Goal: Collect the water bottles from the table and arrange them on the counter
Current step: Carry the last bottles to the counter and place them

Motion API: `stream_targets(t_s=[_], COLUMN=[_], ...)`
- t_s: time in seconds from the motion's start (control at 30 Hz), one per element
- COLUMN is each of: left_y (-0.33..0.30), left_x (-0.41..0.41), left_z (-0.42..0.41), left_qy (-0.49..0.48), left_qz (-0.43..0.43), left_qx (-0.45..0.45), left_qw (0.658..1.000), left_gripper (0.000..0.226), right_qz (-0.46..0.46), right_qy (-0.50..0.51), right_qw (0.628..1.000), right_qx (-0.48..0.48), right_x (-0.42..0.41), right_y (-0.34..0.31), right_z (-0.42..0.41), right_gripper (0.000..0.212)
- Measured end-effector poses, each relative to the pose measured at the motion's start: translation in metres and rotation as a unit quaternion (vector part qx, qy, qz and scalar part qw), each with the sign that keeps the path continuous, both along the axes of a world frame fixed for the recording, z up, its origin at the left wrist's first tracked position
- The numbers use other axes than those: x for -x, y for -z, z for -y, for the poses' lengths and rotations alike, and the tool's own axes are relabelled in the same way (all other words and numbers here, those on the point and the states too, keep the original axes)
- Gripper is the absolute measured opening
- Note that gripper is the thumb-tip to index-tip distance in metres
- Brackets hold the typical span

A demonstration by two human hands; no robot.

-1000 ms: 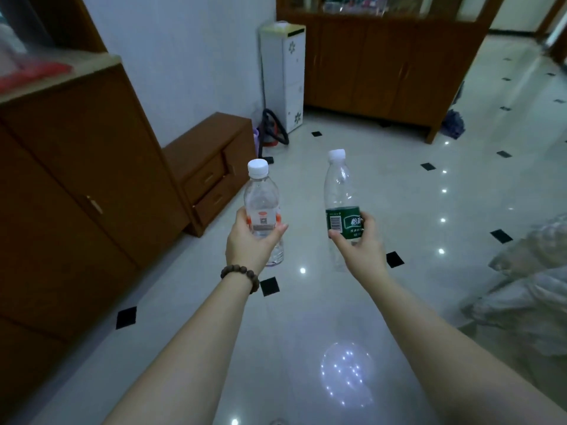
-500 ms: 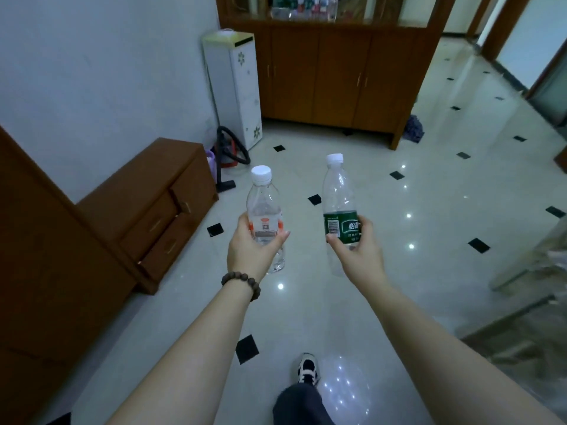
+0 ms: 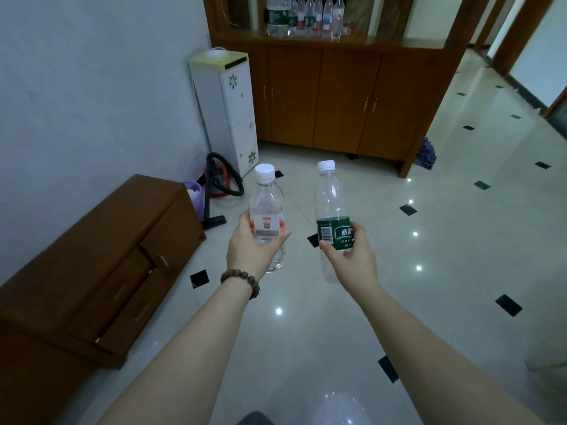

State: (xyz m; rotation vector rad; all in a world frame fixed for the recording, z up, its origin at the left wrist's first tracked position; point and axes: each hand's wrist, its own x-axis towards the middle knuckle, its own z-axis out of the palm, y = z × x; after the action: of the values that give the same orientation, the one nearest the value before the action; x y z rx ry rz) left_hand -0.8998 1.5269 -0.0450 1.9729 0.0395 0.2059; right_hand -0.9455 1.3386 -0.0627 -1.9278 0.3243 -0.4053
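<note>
Clear plastic is what both of my hands carry: my left hand (image 3: 252, 250) has its fingers (image 3: 281, 235) wrapped around the orange-label bottle (image 3: 265, 207), and my right hand (image 3: 352, 257) has its fingers pinching the green-label bottle (image 3: 331, 210) at the label band, both upright over the glossy floor (image 3: 445, 240) and well apart from the bench (image 3: 352, 41) ahead, where a row of bottles (image 3: 306, 16) stands. Risk, as I judge it: the right grip is light on a thin, near-empty wall, so a slip would drop it onto the tiles. Setting either bottle down too near the standing row could topple it.
</note>
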Motion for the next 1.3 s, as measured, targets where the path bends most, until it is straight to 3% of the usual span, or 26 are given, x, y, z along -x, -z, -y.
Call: stream_targets(t_s=[0.33,0.73,0.87,1.03,1.3], left_y=[0.02,-0.011,-0.008,0.003,-0.016], left_x=[-0.235,-0.531,-0.613,-0.724,-0.91], left_z=[0.037,0.122,0.168,0.242,0.364], left_qy=[0.023,0.091,0.103,0.124,0.108], left_qz=[0.004,-0.013,-0.008,-0.002,0.018], left_qx=[0.015,0.001,0.0,-0.002,0.024], left_qw=[1.0,0.996,0.995,0.992,0.994], left_gripper=[0.049,0.061,0.056,0.066,0.069], right_qz=[-0.019,-0.014,-0.019,-0.014,0.019], right_qy=[0.019,0.081,0.104,0.122,0.099], right_qw=[1.0,0.997,0.994,0.992,0.994], right_qx=[0.004,0.009,-0.007,0.012,0.035], right_x=[-0.228,-0.514,-0.585,-0.69,-0.882], right_y=[0.02,-0.021,-0.016,-0.005,-0.033], right_z=[0.039,0.115,0.158,0.233,0.367], right_gripper=[0.059,0.065,0.063,0.066,0.067])
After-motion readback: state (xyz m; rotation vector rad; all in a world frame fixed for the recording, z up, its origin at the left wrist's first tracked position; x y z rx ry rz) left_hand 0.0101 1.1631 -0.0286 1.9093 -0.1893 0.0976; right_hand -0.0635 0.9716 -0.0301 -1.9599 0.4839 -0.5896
